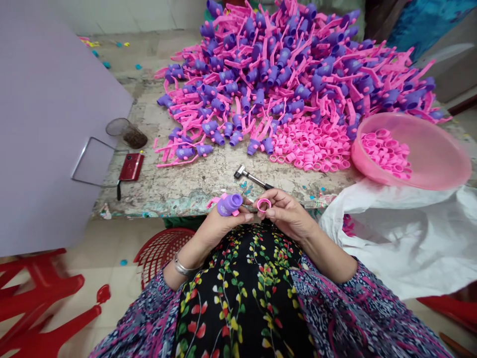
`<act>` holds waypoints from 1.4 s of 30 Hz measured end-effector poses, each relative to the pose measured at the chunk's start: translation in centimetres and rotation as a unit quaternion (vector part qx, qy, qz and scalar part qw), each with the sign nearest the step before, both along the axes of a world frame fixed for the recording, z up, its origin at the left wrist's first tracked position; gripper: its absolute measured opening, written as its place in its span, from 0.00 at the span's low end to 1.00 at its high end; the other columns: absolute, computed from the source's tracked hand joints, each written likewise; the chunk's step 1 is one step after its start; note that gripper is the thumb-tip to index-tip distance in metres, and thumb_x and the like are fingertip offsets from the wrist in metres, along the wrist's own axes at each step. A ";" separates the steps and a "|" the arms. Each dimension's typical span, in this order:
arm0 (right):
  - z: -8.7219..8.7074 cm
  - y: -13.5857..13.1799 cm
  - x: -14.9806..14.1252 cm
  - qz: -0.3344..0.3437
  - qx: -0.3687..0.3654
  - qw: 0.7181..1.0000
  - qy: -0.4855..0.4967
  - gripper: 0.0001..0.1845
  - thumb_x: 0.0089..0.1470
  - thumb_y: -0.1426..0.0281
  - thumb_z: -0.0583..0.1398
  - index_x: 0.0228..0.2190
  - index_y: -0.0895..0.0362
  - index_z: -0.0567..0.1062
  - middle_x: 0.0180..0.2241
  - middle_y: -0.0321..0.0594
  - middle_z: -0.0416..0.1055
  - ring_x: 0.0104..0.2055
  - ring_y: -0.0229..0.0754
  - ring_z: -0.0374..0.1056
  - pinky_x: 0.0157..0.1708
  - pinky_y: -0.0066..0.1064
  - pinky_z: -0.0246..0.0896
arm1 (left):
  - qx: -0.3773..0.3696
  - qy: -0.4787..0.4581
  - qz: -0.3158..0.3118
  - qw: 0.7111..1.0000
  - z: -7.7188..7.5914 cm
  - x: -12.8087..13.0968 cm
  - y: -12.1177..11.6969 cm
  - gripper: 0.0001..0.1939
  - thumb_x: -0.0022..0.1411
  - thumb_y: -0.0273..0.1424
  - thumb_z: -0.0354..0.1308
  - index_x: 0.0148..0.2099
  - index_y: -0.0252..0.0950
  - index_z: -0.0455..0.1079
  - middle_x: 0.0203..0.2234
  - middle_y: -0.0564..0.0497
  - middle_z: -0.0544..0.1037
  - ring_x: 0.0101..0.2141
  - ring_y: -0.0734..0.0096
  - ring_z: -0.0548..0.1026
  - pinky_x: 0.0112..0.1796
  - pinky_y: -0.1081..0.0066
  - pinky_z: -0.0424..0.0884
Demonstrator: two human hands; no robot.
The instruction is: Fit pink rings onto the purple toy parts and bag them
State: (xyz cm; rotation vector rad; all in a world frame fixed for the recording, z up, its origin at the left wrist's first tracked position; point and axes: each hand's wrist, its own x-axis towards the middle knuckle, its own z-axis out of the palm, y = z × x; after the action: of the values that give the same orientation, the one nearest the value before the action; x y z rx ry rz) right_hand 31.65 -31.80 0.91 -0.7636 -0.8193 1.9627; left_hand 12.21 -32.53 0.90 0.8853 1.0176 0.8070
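At the table's front edge my left hand (219, 226) is closed around a purple plastic piece with pink arms (228, 204); its round open end faces up and to the right. My right hand (288, 214) pinches a small pink ring (264, 205) between thumb and fingers. Ring and purple piece are apart, a short gap between them. Just beyond my hands lies a small hammer (253, 176), metal head to the left, black handle end partly hidden behind my right hand. Farther back sits a heap of loose pink rings (311, 144).
A large pile of purple and pink pieces (283, 69) covers the back of the table (149, 119). To the right stand a pink bowl (439, 154) with rings and a white sack (402, 238). A tipped glass (119, 128) and a red box-shaped object (131, 166) lie left. Below is a red basket (160, 248).
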 end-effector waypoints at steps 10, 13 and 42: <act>0.7 -0.4 0.1 -0.002 0.006 1.000 0.013 0.19 0.39 0.68 0.74 0.35 0.53 0.78 0.30 0.31 0.76 0.27 0.33 0.72 0.31 0.26 0.70 | -0.001 0.017 -0.060 0.998 0.0 -0.4 -0.5 0.21 0.47 0.30 0.72 0.45 0.37 0.75 0.28 0.51 0.80 0.31 0.69 0.77 0.39 0.68 0.71; 0.9 -0.5 0.3 -0.002 0.012 1.000 0.024 0.18 0.39 0.70 0.74 0.34 0.52 0.78 0.31 0.32 0.76 0.28 0.34 0.72 0.31 0.27 0.71 | 0.001 0.013 -0.088 0.996 0.2 -0.4 -0.5 0.25 0.46 0.30 0.73 0.47 0.38 0.72 0.30 0.50 0.81 0.33 0.67 0.77 0.38 0.68 0.70; 1.1 -0.8 0.4 -0.013 -0.021 1.000 0.014 0.17 0.41 0.65 0.74 0.37 0.51 0.82 0.33 0.34 0.78 0.30 0.34 0.72 0.34 0.27 0.72 | 0.013 -0.037 -0.094 0.995 0.0 0.0 -1.1 0.31 0.61 0.58 0.50 0.36 0.34 0.75 0.23 0.46 0.78 0.16 0.78 0.59 0.19 0.72 0.52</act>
State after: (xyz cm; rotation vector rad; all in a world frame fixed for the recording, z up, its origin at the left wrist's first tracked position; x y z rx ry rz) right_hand 32.05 -32.64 2.05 -0.7661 -0.7494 1.9683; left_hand 12.20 -33.61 0.88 0.9513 0.8471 0.6894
